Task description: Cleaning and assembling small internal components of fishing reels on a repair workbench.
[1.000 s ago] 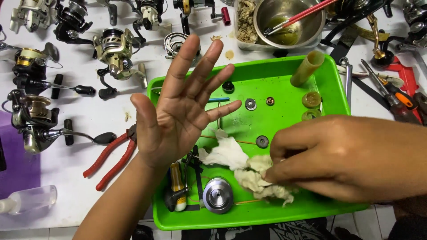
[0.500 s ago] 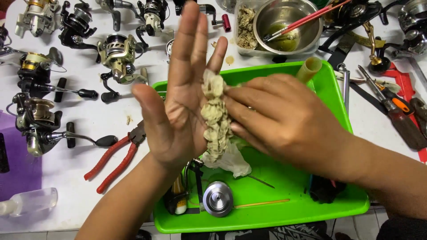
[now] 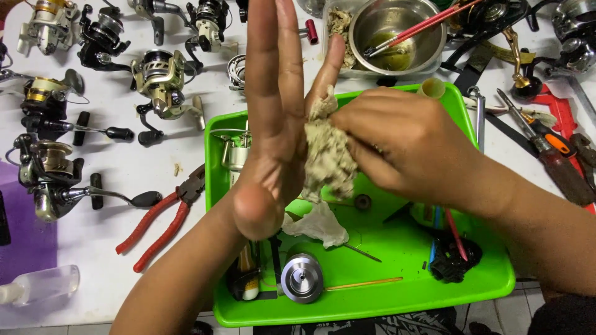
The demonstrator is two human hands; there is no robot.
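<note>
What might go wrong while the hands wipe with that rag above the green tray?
The dirty rag, pressed by the right hand against the left hand, may shed grime onto the tray. The hands hide small loose parts such as the washer; an elbow might nudge the spool.

The left hand (image 3: 273, 133) is standing edge-on, fingers extended and pointing away, palm facing right. The right hand (image 3: 403, 146) is pressing against that palm, fingers curled and pinching.

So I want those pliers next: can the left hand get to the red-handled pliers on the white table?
Probably yes: the left hand holds nothing, and the red-handled pliers lie uncovered just beside its forearm.
</note>
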